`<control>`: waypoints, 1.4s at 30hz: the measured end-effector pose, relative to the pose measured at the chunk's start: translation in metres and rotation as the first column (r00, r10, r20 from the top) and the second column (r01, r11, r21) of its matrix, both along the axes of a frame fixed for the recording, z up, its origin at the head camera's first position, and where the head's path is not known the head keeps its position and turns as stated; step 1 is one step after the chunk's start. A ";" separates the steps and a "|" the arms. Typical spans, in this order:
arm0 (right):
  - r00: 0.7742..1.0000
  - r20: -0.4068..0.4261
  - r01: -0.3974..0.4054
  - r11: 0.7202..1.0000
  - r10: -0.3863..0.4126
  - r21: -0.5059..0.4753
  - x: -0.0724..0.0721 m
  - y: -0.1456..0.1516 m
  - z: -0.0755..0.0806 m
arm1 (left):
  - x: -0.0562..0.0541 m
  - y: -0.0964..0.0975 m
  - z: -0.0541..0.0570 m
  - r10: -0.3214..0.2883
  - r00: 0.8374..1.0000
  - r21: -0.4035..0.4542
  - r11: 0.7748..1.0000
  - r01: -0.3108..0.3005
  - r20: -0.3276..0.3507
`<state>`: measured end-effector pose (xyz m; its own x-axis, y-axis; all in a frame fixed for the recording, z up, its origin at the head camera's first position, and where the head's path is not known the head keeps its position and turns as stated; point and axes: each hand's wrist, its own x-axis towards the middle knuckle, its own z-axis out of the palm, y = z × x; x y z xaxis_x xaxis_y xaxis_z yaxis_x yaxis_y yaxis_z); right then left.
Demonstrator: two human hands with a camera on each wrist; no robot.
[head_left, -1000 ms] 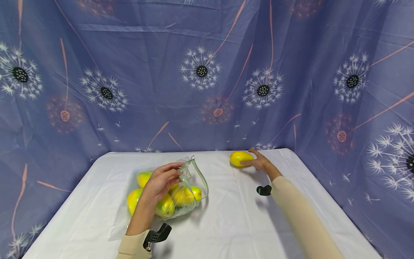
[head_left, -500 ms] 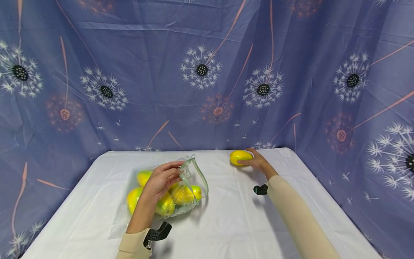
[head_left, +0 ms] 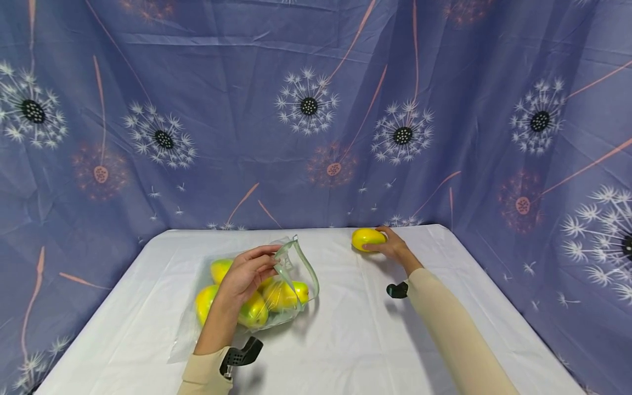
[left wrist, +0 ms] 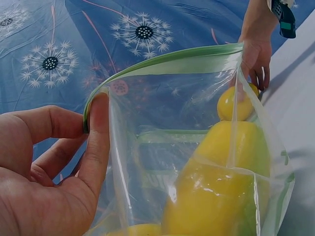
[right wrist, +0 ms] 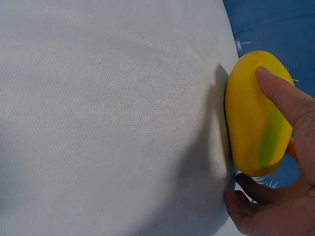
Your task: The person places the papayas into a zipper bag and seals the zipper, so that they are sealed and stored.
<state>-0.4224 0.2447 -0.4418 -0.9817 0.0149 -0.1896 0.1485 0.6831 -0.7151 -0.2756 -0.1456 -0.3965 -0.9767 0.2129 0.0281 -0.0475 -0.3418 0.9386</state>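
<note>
At the far edge of the table, my right hand [head_left: 393, 244] grips a yellow mango [head_left: 365, 240] with a green streak, thumb on one side and fingers on the other. The right wrist view shows this mango [right wrist: 257, 115] at the cloth, the thumb lying across its upper part. On the left, my left hand [head_left: 246, 275] pinches the green-edged rim of a clear zip bag [head_left: 313, 274] between thumb and index finger. The bag's mouth stands open, facing right. Several yellow-green mangoes [head_left: 285, 297] lie inside it, partly hidden by the left hand and forearm.
A white cloth covers the table [head_left: 345, 340]. Behind it and along both sides hangs a blue curtain [head_left: 237, 137] with dandelion prints. Black wrist cameras sit on the left wrist [head_left: 242, 354] and right wrist [head_left: 397, 290].
The right hand and forearm have shifted slightly left, the fingers reaching a little farther round the mango. The left hand and bag stay nearly where they were.
</note>
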 end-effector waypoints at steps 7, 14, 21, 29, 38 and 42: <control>1.000 -0.003 0.009 0.999 -0.009 0.031 0.002 0.001 -0.002 | 0.000 0.001 -0.001 -0.003 1.000 -0.002 1.000 0.003 0.003; 0.999 -0.034 -0.022 0.998 0.024 0.056 0.005 0.002 -0.002 | 0.000 0.002 -0.002 0.009 1.000 0.002 1.000 -0.009 0.001; 0.999 -0.043 0.002 0.998 0.001 0.069 0.009 0.002 -0.002 | 0.002 0.001 -0.001 0.022 1.000 0.003 1.000 -0.022 0.014; 0.994 -0.078 0.080 0.992 -0.073 0.101 0.013 -0.004 -0.004 | 0.001 0.000 -0.001 0.008 1.000 -0.002 1.000 -0.008 0.008; 0.989 -0.103 0.114 0.987 -0.103 0.109 0.014 -0.004 -0.006 | 0.000 0.000 -0.002 0.009 1.000 0.004 1.000 -0.009 0.007; 0.987 -0.116 0.128 0.987 -0.116 0.100 0.015 -0.005 -0.005 | 0.001 -0.001 -0.002 0.009 1.000 0.008 1.000 -0.009 -0.006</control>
<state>-0.4074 0.2398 -0.4465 -0.9861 0.1499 -0.0724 0.1603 0.7380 -0.6555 -0.2751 -0.1463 -0.3982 -0.9784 0.2037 0.0355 -0.0388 -0.3495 0.9361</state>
